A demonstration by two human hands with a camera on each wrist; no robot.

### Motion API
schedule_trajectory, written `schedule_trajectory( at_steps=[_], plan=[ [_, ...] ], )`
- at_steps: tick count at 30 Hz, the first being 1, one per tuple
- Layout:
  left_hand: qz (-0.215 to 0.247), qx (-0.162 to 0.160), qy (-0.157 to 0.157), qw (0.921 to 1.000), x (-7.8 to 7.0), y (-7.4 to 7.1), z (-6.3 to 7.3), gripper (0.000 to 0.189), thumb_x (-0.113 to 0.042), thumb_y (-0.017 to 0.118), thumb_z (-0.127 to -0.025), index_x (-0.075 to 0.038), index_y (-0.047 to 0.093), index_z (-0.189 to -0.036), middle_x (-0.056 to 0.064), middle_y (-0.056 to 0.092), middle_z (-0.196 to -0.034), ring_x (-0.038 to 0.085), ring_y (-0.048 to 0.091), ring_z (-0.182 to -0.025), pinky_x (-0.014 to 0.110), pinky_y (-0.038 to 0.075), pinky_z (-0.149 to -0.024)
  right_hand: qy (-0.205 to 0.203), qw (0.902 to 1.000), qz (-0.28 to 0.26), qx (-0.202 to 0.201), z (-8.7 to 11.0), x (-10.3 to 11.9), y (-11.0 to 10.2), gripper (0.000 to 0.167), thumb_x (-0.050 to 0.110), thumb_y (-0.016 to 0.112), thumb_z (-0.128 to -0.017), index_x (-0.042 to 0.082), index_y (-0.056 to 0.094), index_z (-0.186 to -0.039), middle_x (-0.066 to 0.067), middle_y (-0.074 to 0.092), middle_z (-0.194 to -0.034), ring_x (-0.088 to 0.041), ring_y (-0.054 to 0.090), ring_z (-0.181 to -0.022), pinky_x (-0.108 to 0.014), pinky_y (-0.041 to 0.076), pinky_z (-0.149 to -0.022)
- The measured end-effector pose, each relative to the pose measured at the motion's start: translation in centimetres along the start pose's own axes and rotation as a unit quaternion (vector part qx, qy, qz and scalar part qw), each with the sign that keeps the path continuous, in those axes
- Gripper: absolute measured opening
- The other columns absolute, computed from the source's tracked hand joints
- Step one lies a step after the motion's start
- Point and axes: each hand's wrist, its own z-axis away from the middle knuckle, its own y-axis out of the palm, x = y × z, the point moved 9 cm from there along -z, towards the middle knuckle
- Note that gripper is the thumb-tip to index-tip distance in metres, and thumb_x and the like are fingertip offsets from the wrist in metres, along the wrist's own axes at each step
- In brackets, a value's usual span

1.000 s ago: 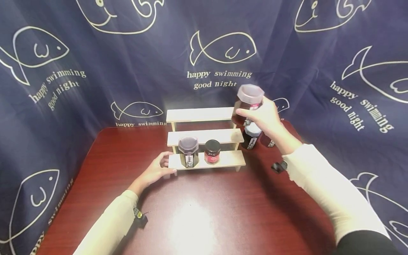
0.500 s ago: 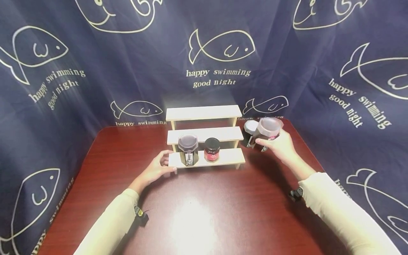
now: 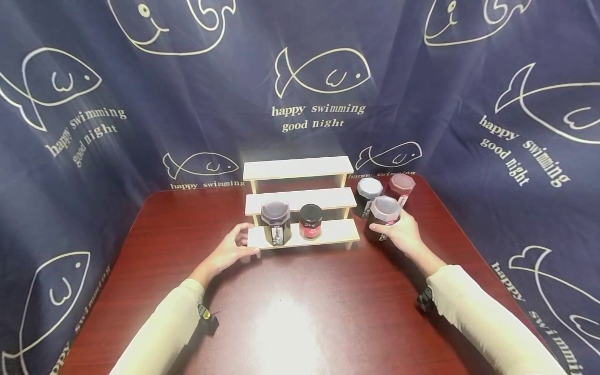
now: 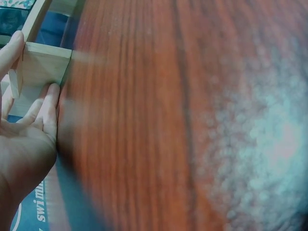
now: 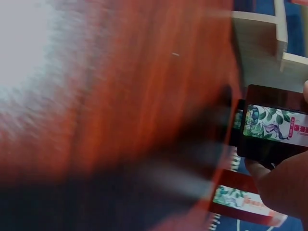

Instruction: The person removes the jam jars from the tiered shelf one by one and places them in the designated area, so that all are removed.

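Observation:
My right hand point(image 3: 407, 233) grips a dark jar point(image 3: 386, 207) with a translucent lid, just right of the wooden three-step display rack point(image 3: 299, 167). In the right wrist view, the leafy label of this held jar point(image 5: 274, 123) faces the camera, with thumb and fingers on its sides. At the rack's other end my left hand point(image 3: 228, 251) holds the lowest step, thumb at its front edge. The left wrist view shows the left fingers point(image 4: 50, 108) against the rack's end support. On that step stand a tall jar point(image 3: 276, 221) with a greyish lid and a small black-lidded jar point(image 3: 311, 221).
Behind the held jar stand a dark jar with a pale lid point(image 3: 369, 187) and a reddish jar point(image 3: 401, 188). The rack's two upper steps carry no jars. A glossy red-brown table point(image 3: 225, 312) lies in front, with a blue fish-print curtain point(image 3: 187, 104) behind.
My right hand has lowered the jar from beside the top step, carrying it right and down, then a little toward me and left. My left hand stays on the rack.

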Motion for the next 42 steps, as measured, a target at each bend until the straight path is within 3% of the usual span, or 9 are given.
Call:
schedule_trajectory(
  at_steps=[12,16,21,23,27,30,33,37,42],
  plan=[
    [0.005,0.004,-0.004,1.0,0.2,-0.1,-0.2,0.075,-0.006,0.083,-0.081,-0.006,0.042,-0.144,0.022,0.062,-0.118,0.031,0.062,-0.107,0.036,0.055,-0.079,0.007,0.9999,-0.005,-0.005,0.4,-1.1,1.4,0.076,0.032,0.091,-0.074,0.001,0.056,-0.134,-0.022,0.066,-0.122,-0.038,0.06,-0.113,-0.05,0.044,-0.099],
    [0.002,0.003,-0.003,1.0,-0.3,-0.1,-0.3,0.075,-0.006,0.082,-0.081,-0.006,0.042,-0.144,0.022,0.061,-0.118,0.031,0.062,-0.107,0.037,0.056,-0.074,0.005,0.9999,-0.014,-0.008,0.2,-1.3,1.6,0.076,0.03,0.091,-0.074,0.002,0.055,-0.135,-0.022,0.065,-0.122,-0.039,0.06,-0.113,-0.051,0.044,-0.1],
    [0.004,-0.005,-0.006,1.0,-0.5,-0.3,-0.3,0.075,-0.003,0.082,-0.08,-0.008,0.043,-0.144,0.022,0.061,-0.116,0.029,0.062,-0.104,0.037,0.055,-0.069,0.0,0.9974,-0.069,0.019,-0.1,-0.9,2.1,0.087,0.021,0.091,-0.075,0.003,0.043,-0.146,-0.023,0.058,-0.133,-0.037,0.053,-0.123,-0.049,0.037,-0.108],
    [0.006,-0.004,-0.01,0.9999,-0.3,-0.3,-0.2,0.075,-0.003,0.082,-0.08,-0.008,0.043,-0.144,0.022,0.061,-0.116,0.028,0.062,-0.103,0.036,0.055,-0.069,-0.008,0.9957,-0.089,0.024,-0.1,-0.4,1.8,0.097,0.015,0.09,-0.076,0.001,0.033,-0.153,-0.025,0.047,-0.146,-0.039,0.045,-0.131,-0.051,0.031,-0.113],
    [0.011,0.004,-0.016,0.9998,0.1,0.0,-0.1,0.075,-0.004,0.082,-0.081,-0.008,0.042,-0.145,0.022,0.061,-0.116,0.027,0.062,-0.103,0.037,0.055,-0.07,-0.055,0.993,-0.101,-0.026,0.3,2.1,-0.6,0.107,0.006,0.088,-0.074,0.001,0.022,-0.158,-0.028,0.036,-0.153,-0.042,0.034,-0.14,-0.055,0.026,-0.115],
    [0.021,0.002,-0.014,0.9997,0.2,0.0,0.2,0.075,-0.003,0.081,-0.081,-0.007,0.042,-0.145,0.023,0.061,-0.118,0.028,0.062,-0.103,0.038,0.055,-0.072,-0.116,0.9857,-0.091,-0.082,0.7,5.2,-2.5,0.104,0.004,0.09,-0.069,0.003,0.032,-0.155,-0.023,0.044,-0.148,-0.039,0.037,-0.138,-0.052,0.027,-0.114],
    [0.027,-0.003,-0.012,0.9996,0.2,-0.2,0.3,0.073,-0.001,0.081,-0.081,-0.007,0.043,-0.144,0.023,0.061,-0.118,0.028,0.061,-0.104,0.039,0.055,-0.073,-0.165,0.9763,-0.085,-0.112,1.1,7.9,-3.1,0.099,0.001,0.092,-0.065,0.004,0.042,-0.15,-0.019,0.049,-0.143,-0.036,0.043,-0.135,-0.043,0.03,-0.115],
    [0.028,-0.001,-0.006,0.9996,0.3,-0.2,0.2,0.074,-0.001,0.08,-0.082,-0.006,0.042,-0.144,0.023,0.061,-0.116,0.027,0.061,-0.104,0.038,0.055,-0.077,-0.189,0.97,-0.113,-0.104,1.9,10.3,-2.1,0.092,-0.007,0.09,-0.065,-0.003,0.046,-0.146,-0.024,0.051,-0.139,-0.04,0.048,-0.129,-0.045,0.035,-0.112],
    [0.027,0.005,0.002,0.9996,0.1,0.1,-0.1,0.074,0.0,0.08,-0.081,-0.003,0.041,-0.144,0.025,0.061,-0.114,0.029,0.061,-0.104,0.036,0.055,-0.083,-0.188,0.9707,-0.146,-0.031,4.0,14.1,0.2,0.082,-0.012,0.084,-0.071,-0.011,0.044,-0.142,-0.033,0.049,-0.133,-0.046,0.054,-0.117,-0.048,0.047,-0.1]
  ],
)
